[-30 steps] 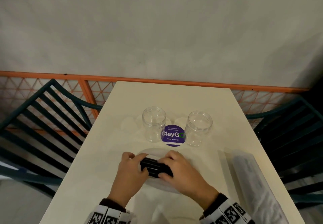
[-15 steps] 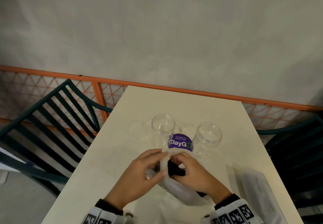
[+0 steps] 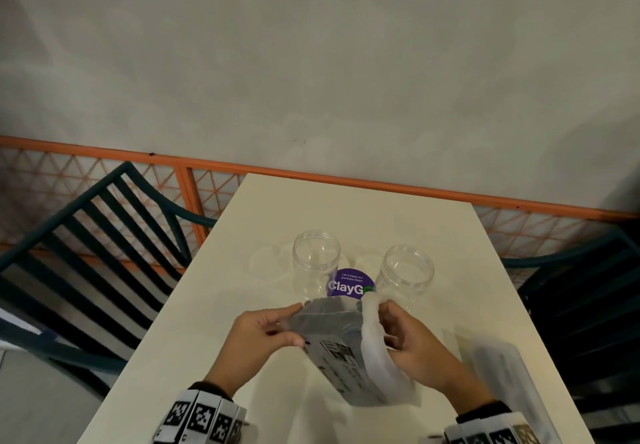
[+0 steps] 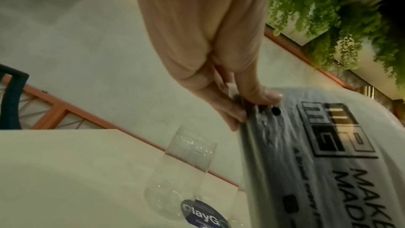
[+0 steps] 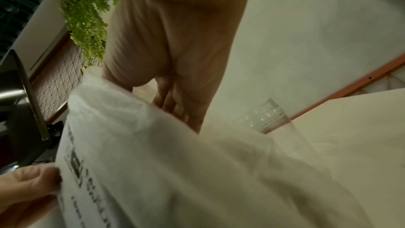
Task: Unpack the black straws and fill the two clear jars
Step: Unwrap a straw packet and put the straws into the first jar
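Observation:
A translucent plastic packet of black straws (image 3: pixel 341 346) with black print is held up over the white table (image 3: pixel 346 208), its far end raised. My left hand (image 3: pixel 273 331) pinches the packet's (image 4: pixel 306 153) left top edge between thumb and fingers. My right hand (image 3: pixel 398 333) grips the bunched white plastic (image 5: pixel 153 153) on the right side. Two clear jars stand upright and uncapped behind the packet: the left jar (image 3: pixel 316 263) and the right jar (image 3: pixel 407 275). Both jars look bare inside. The straws show only as a dark mass through the plastic.
A purple round "ClayGo" sticker (image 3: pixel 349 284) lies on the table between the jars. Another clear plastic packet (image 3: pixel 498 371) lies at the table's right edge. Dark slatted chairs (image 3: pixel 86 253) flank the table, and an orange mesh railing (image 3: pixel 207 180) runs behind it.
Both hands have lifted the packet off the table and pulled its plastic apart at the top; the packet now stands tilted up toward the jars.

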The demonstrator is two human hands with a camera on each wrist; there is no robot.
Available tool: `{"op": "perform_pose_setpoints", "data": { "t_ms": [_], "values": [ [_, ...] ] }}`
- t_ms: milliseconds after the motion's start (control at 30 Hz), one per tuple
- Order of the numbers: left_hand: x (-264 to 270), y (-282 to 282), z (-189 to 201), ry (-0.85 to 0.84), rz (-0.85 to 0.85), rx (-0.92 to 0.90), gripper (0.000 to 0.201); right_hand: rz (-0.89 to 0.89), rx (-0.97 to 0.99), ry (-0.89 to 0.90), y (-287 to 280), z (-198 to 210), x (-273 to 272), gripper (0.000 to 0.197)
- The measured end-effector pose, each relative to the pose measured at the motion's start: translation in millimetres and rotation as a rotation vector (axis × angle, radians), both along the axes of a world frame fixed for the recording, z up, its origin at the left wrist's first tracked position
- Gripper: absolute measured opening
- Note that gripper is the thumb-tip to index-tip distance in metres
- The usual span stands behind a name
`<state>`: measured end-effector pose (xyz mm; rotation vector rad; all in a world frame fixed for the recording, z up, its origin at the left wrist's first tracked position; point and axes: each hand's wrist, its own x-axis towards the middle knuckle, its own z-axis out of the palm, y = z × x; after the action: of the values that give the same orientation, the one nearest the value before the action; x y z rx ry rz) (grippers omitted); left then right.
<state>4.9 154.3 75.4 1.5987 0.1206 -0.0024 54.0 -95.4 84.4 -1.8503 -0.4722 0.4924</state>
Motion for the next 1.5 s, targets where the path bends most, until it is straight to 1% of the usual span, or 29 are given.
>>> {"op": "perform_pose_setpoints", "data": {
  "t_ms": [100,167,267,333,367,433,500,567,633,733,833,867,900,967,1033,1067,1100,1133,1167,1233,1267,1433,1500],
  "values": [
    [1,-3,-2,-0.009,0.109,0.006,0.027,-0.013,0.026,0.034,-1,1,-1,0.038],
    [2,-4,-4,-0.011,0.148,-0.003,0.026,0.004,0.022,0.068,-1,-1,-2,0.041],
    [-1,-8,-4,-0.022,0.181,-0.021,0.022,0.073,-0.001,0.127,-3,-3,-6,0.058],
    [-2,-13,-4,-0.05,0.184,-0.018,0.026,0.095,-0.013,0.137,-2,-1,-8,0.067],
    [-3,-15,-3,-0.065,0.178,-0.005,0.029,0.078,-0.027,0.115,0,2,-9,0.066],
    [-3,-18,-1,-0.084,0.162,0.023,0.031,0.007,-0.043,0.044,1,7,-9,0.062],
    [-3,-17,2,-0.078,0.119,0.053,0.028,-0.034,-0.026,-0.017,0,7,-9,0.059],
    [-3,-15,4,-0.054,0.04,0.019,0.027,-0.066,-0.023,-0.06,-3,4,-9,0.057],
    [-4,-15,3,-0.025,0.014,-0.039,0.025,-0.092,-0.024,-0.074,-3,1,-9,0.053],
    [-4,-15,-1,-0.037,0.114,-0.012,0.023,-0.074,-0.006,-0.064,-1,-4,-10,0.047],
    [-4,-13,-5,-0.057,0.185,0.063,0.018,-0.092,0.047,-0.003,-2,-11,-10,0.031],
    [-4,-13,-7,-0.054,0.193,0.073,0.017,-0.093,0.064,0.015,-1,-14,-10,0.029],
    [-4,-13,-8,-0.054,0.193,0.074,0.018,-0.092,0.071,0.029,-1,-16,-10,0.031],
    [-4,-14,-11,-0.046,0.174,0.073,0.016,-0.072,0.096,0.061,-1,-19,-11,0.042],
    [-6,-15,-12,-0.029,0.139,0.069,0.011,-0.075,0.099,0.073,0,-19,-10,0.056],
    [-8,-15,-10,-0.016,0.112,0.057,0.007,-0.093,0.084,0.053,0,-20,-9,0.058],
    [-9,-15,-8,-0.004,0.077,0.032,0.005,-0.118,0.061,0.025,0,-20,-7,0.055],
    [-11,-15,-6,0.008,0.035,-0.003,0.009,-0.135,0.04,0.003,0,-19,-5,0.048],
    [-10,-14,-4,0.017,-0.01,-0.034,0.018,-0.144,0.022,-0.013,0,-19,-4,0.04],
    [-8,-13,0,0.025,-0.057,-0.035,0.034,-0.135,0.012,-0.027,1,-19,-2,0.026],
    [-6,-15,2,0.022,-0.047,-0.031,0.035,-0.135,0.02,-0.024,3,-19,-2,0.024],
    [1,-21,-1,-0.038,0.101,-0.014,0.011,-0.154,0.103,0.018,5,-19,-3,0.023],
    [2,-22,-3,-0.061,0.131,-0.049,0.01,-0.179,0.143,0.036,4,-22,-4,0.023]
  ]
}}
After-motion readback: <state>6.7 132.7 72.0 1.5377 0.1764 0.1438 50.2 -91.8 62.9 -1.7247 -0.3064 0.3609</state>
